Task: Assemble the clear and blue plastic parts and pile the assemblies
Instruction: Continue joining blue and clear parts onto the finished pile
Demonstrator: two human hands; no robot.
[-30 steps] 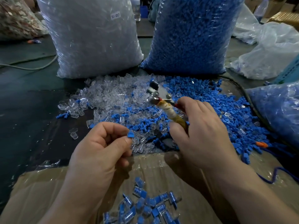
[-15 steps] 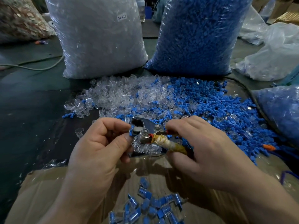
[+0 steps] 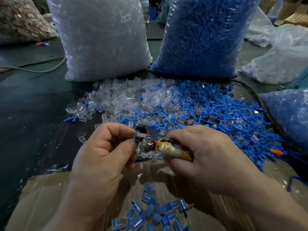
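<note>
The right hand (image 3: 205, 157) grips the tape-wrapped handle of a metal tool (image 3: 150, 145), fingers curled round it. The left hand (image 3: 103, 150) pinches a small blue part (image 3: 137, 131) between thumb and forefinger at the tool's head, where a clear part (image 3: 147, 139) sits just right of the pinch. Near the person, assemblies (image 3: 158, 212) lie piled on cardboard (image 3: 50, 197). Farther off spread loose clear pieces (image 3: 126, 99) left and loose blue pieces (image 3: 216, 105) right, with a clear-filled bag (image 3: 103, 40) and a blue-filled bag (image 3: 203, 35) behind them.
</note>
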